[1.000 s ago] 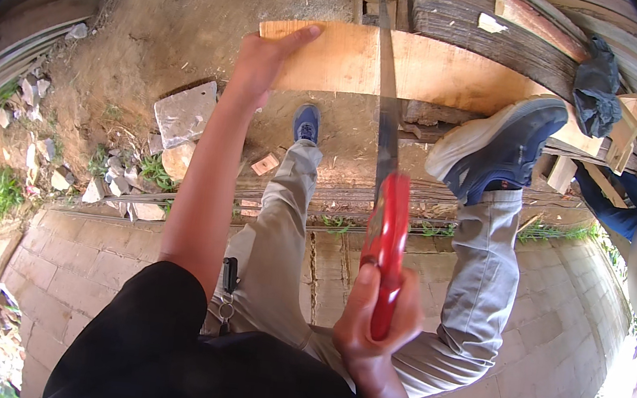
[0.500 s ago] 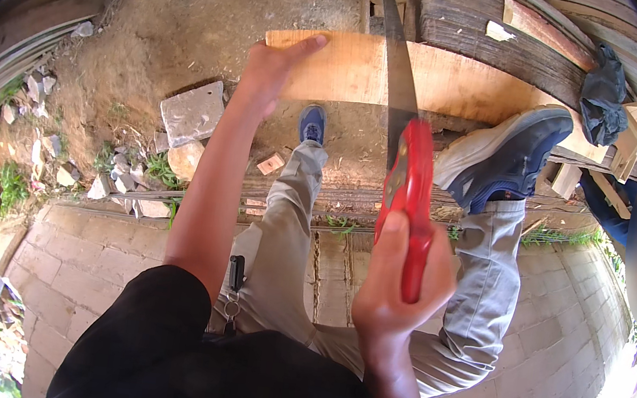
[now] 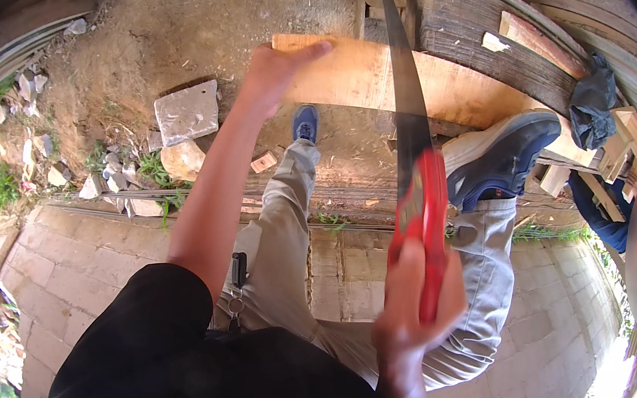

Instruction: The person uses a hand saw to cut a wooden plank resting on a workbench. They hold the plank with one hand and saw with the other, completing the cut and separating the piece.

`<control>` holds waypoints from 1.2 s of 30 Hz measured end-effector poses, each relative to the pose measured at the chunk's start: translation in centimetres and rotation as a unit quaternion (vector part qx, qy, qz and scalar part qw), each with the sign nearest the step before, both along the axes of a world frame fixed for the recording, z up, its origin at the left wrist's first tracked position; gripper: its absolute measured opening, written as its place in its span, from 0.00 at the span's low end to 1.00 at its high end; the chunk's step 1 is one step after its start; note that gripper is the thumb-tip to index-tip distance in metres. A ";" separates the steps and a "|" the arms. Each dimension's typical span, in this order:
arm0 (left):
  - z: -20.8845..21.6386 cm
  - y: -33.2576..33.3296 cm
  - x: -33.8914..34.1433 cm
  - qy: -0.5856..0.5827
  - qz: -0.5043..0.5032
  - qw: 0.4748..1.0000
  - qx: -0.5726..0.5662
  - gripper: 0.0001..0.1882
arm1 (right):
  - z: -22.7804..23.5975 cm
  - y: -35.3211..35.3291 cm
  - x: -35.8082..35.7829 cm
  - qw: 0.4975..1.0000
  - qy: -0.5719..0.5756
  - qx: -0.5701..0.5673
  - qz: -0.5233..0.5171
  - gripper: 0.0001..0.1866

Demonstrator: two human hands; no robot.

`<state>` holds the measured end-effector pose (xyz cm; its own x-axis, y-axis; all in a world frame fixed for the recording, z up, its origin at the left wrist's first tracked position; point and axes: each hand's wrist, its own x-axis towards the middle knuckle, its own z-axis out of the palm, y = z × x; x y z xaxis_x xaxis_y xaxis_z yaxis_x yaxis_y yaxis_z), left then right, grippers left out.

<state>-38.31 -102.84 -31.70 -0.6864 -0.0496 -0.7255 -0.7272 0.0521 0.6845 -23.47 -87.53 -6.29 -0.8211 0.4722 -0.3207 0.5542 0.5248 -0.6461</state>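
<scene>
A pale wooden board (image 3: 342, 74) lies across the view, its right part resting on a dark weathered beam (image 3: 503, 55). My left hand (image 3: 276, 74) grips the board's left end, thumb on top and the other fingers hidden beneath. In my right hand (image 3: 421, 299) is the red handle of a hand saw (image 3: 414, 123), somewhat blurred. Its long, dark, curved blade crosses the board right of a thin line on the wood; from this angle I cannot tell how deep it sits. My raised right shoe (image 3: 502, 158) presses on the board's right part.
My left shoe (image 3: 305, 123) stands on the dirt below the board. A squared stone block (image 3: 187, 114) and rubble lie to the left. A dark plastic bag (image 3: 593, 101) and wood offcuts (image 3: 628, 141) sit at right, near another person's sleeve (image 3: 606, 222). Paving (image 3: 89, 250) runs along the near side.
My right hand has drawn the saw back toward me and a little to the right. The left hand keeps its grip on the board, and the whole view has shifted slightly.
</scene>
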 end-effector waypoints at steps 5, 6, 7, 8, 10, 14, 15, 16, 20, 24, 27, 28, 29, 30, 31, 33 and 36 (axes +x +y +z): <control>-0.5 -0.2 0.0 -0.077 -0.053 0.994 -0.050 0.31 | 5.0 -0.3 1.8 0.993 -0.066 -0.030 -0.098 0.11; -0.7 -0.8 0.1 -0.082 -0.068 0.994 -0.038 0.30 | 4.2 0.0 0.6 0.993 -0.060 -0.037 -0.091 0.11; -0.9 -1.0 0.3 -0.080 -0.070 0.994 -0.022 0.29 | 3.5 0.1 -0.8 0.992 -0.061 -0.051 -0.097 0.10; -0.9 -1.3 0.4 -0.079 -0.069 0.994 -0.010 0.29 | 2.5 0.2 -2.1 0.991 -0.064 -0.069 -0.100 0.09; 0.3 -0.8 0.0 -0.063 -0.040 0.997 0.031 0.27 | 1.8 0.0 -4.3 0.982 -0.083 -0.108 -0.134 0.07; -0.2 -1.1 0.4 -0.009 -0.023 0.999 0.025 0.25 | 6.3 0.1 -3.1 0.981 -0.102 -0.082 -0.144 0.08; 0.6 -0.5 0.5 0.005 -0.005 0.998 0.055 0.26 | 7.6 0.0 -2.8 0.984 -0.092 -0.073 -0.136 0.10; 1.4 -0.4 0.6 0.018 0.015 0.996 0.082 0.26 | 8.7 0.0 -3.1 0.982 -0.099 -0.076 -0.139 0.10; 0.8 -0.6 0.7 -0.013 0.001 0.997 0.072 0.26 | 6.5 0.4 -4.8 0.978 -0.072 -0.121 -0.157 0.10; 1.5 -0.7 0.5 -0.012 -0.001 0.998 0.066 0.25 | 5.3 0.2 -3.3 0.982 -0.085 -0.104 -0.134 0.10; 1.6 -0.3 0.6 0.010 -0.005 0.997 0.071 0.26 | 7.6 0.2 -2.0 0.980 -0.092 -0.112 -0.139 0.09; 1.7 -0.2 0.6 0.017 -0.009 0.997 0.069 0.26 | 7.9 0.4 -2.2 0.978 -0.086 -0.120 -0.148 0.09; 1.3 0.0 0.8 0.006 -0.017 0.998 0.059 0.26 | 8.3 0.5 -2.3 0.976 -0.080 -0.125 -0.160 0.08; 0.9 -0.4 0.6 -0.001 -0.023 0.999 0.044 0.26 | 7.8 0.5 -3.5 0.966 -0.073 -0.152 -0.195 0.09; 0.5 -0.8 0.6 -0.008 -0.028 0.999 0.029 0.26 | 7.1 0.6 -5.1 0.964 -0.082 -0.163 -0.195 0.09; 0.5 -1.0 0.5 -0.012 -0.019 0.999 0.035 0.26 | 6.0 0.7 -8.0 0.960 -0.099 -0.170 -0.198 0.09; 0.5 -0.9 0.5 -0.002 -0.006 0.999 0.051 0.26 | 5.2 1.9 -7.8 0.971 -0.112 -0.177 -0.113 0.09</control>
<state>-37.77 -103.78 -31.16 -0.6841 0.0330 -0.7286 -0.7292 -0.0084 0.6843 -31.23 -85.65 -1.07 -0.6006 0.4594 -0.6544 0.7766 0.1404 -0.6142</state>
